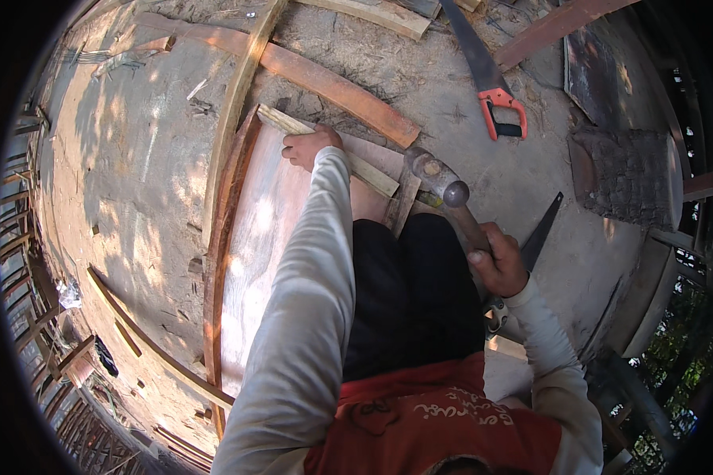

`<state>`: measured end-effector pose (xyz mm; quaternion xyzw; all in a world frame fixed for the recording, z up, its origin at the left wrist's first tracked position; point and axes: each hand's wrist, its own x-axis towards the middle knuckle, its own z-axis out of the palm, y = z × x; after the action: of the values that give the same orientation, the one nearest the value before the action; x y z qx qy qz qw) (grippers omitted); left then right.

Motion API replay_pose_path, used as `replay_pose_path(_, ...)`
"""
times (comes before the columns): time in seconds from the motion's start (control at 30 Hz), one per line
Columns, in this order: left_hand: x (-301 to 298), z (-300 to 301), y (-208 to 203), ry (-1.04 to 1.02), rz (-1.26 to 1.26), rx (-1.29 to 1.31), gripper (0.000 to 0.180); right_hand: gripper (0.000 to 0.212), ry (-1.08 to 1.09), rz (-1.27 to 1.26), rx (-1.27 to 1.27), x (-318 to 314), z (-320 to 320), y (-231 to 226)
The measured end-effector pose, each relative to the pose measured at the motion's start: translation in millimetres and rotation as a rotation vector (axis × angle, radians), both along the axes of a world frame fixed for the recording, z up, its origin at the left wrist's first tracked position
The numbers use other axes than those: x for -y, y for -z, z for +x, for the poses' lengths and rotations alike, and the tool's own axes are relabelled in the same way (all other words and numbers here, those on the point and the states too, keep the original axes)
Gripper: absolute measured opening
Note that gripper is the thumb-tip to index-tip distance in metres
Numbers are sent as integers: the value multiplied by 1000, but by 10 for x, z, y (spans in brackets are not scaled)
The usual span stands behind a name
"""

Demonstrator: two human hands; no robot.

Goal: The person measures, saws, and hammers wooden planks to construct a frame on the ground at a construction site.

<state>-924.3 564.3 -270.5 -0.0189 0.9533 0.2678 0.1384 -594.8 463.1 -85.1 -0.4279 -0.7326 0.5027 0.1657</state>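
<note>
My left hand (313, 148) is closed round a short pale wooden strip (376, 177). The strip lies slantwise across the far end of a plywood panel (249, 269), in front of my knees. A reddish-brown wooden batten (220, 253) runs along the panel's left edge. On the right, my right hand (499, 260) grips the wooden handle of a hammer (436, 176). Its rounded metal head is up beside the strip's right end, apart from it, over a short wooden piece (404, 202). No nail can be made out.
A handsaw with a red and black handle (493, 99) lies far right. Another saw blade (543, 231) shows beyond my right hand. Long boards (341, 83) cross the ground ahead. A dark, cracked slab (626, 176) lies at right, and thin wooden strips (154, 336) at left.
</note>
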Motion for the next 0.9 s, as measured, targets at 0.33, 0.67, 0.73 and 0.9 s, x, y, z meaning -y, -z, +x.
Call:
replay_pose_path(0.33,1,21,-32,11,-5,0,59,35,-270,44,471,-393,-71,481)
replay_pose_path(0.67,68,5,-123,17,53,19,70,41,-312,-163,412,-162,-27,439)
replay_pose_path(0.73,153,77,-227,49,208,20,87,41,-231,-244,372,-167,0,405)
replay_pose_path(0.9,723,-216,-353,1097,-28,-349,81,46,-91,-217,313,-190,75,194)
